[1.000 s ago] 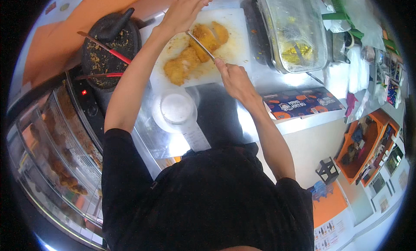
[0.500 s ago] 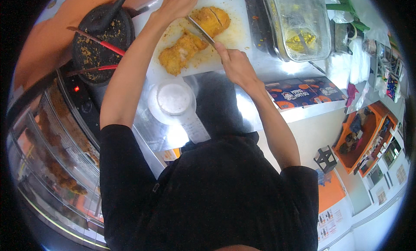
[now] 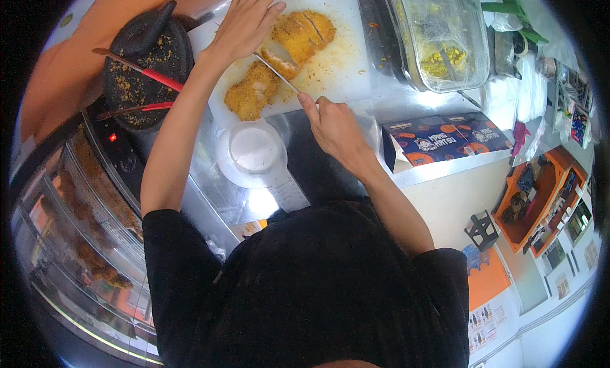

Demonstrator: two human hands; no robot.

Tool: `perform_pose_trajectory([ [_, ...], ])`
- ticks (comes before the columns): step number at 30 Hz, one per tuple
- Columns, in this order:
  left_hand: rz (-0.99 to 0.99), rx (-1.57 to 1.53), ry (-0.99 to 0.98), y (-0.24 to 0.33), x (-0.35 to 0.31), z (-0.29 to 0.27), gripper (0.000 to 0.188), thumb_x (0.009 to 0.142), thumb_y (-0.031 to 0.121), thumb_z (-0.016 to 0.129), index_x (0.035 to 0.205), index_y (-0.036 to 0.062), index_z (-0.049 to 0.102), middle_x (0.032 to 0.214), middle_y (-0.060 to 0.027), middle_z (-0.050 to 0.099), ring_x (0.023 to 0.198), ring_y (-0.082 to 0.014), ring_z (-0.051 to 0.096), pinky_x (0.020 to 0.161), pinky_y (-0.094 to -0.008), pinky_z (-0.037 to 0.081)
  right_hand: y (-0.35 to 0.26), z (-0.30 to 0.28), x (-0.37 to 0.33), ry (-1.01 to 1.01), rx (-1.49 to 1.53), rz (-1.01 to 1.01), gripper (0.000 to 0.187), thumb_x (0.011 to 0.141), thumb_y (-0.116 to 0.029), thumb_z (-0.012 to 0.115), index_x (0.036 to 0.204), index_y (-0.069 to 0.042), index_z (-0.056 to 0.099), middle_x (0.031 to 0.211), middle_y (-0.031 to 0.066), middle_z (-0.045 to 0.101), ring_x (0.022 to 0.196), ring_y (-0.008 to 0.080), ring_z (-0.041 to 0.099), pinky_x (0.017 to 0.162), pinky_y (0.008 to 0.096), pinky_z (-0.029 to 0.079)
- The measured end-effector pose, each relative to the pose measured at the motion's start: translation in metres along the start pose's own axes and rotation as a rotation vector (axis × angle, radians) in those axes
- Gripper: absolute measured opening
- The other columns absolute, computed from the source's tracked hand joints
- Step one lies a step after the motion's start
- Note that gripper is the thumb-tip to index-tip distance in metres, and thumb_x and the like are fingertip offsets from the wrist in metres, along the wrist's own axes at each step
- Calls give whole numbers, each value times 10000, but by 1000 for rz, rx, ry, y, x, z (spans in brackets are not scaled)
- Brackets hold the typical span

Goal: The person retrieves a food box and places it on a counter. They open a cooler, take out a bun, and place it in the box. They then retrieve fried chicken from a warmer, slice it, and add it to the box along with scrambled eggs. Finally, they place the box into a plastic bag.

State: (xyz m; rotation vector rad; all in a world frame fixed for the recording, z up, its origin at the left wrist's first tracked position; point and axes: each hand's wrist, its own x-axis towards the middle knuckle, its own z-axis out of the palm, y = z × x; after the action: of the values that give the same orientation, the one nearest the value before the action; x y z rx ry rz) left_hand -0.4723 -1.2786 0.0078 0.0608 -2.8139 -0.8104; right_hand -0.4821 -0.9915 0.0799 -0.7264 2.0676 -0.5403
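My right hand (image 3: 337, 128) grips a knife (image 3: 277, 72) by its handle. Its narrow blade lies between a golden breaded fried cutlet (image 3: 305, 34), scored into slices, and a separate end piece (image 3: 250, 96) nearer to me. The slice beside the blade shows a pale inside. Both parts rest on a white cutting board (image 3: 348, 75) scattered with crumbs. Over the board's left side, my left hand (image 3: 246, 26) is open with fingers spread, just left of the cutlet and holding nothing.
At left stands a dark stone mortar (image 3: 136, 82) with a pestle and red-handled utensils (image 3: 159, 79). A white round container (image 3: 253, 149) sits in front of the board. To the right are a film-covered clear container (image 3: 445, 56) and dark blue boxes (image 3: 438, 139). A curved glass food case (image 3: 82, 241) is at lower left.
My left hand has opened and come lower. The knife has moved left and nearer to me, and more cuts show across the cutlet. The end piece has shifted slightly toward me.
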Motion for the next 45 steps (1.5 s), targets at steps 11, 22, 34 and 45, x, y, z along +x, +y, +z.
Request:
perform_pose_trajectory([
  [11, -39, 97, 15, 1, -6, 7, 577, 1028, 233, 469, 1537, -33, 412, 1624, -251, 350, 1522, -422, 268, 1305, -500, 138, 6, -3, 16, 19, -81, -23, 663, 1104, -482, 445, 859, 98, 652, 790, 391, 647, 814, 588, 644, 808, 612, 518],
  [22, -67, 38, 83, 29, 9, -7, 553, 1066, 300, 464, 1540, 16, 426, 1626, -199, 384, 1530, -397, 287, 1294, -512, 157, 17, 18, 22, 94, -23, 22, 750, 1104, -541, 384, 843, 101, 671, 837, 394, 659, 898, 576, 648, 874, 587, 498],
  [34, -79, 118, 78, 35, -40, -47, 500, 1107, 373, 442, 1505, 75, 494, 1596, -152, 459, 1519, -359, 350, 1273, -537, 215, -15, 46, -34, -4, 137, -54, 745, 1116, -521, 351, 915, 114, 683, 905, 413, 664, 945, 584, 649, 901, 606, 497],
  [45, -117, 176, 284, 16, -64, -12, 469, 1116, 292, 450, 1511, 40, 473, 1581, -160, 490, 1525, -339, 365, 1279, -486, 211, -16, 97, -17, 139, -8, -15, 741, 1106, -535, 372, 832, 86, 670, 832, 378, 674, 871, 572, 663, 835, 601, 530],
])
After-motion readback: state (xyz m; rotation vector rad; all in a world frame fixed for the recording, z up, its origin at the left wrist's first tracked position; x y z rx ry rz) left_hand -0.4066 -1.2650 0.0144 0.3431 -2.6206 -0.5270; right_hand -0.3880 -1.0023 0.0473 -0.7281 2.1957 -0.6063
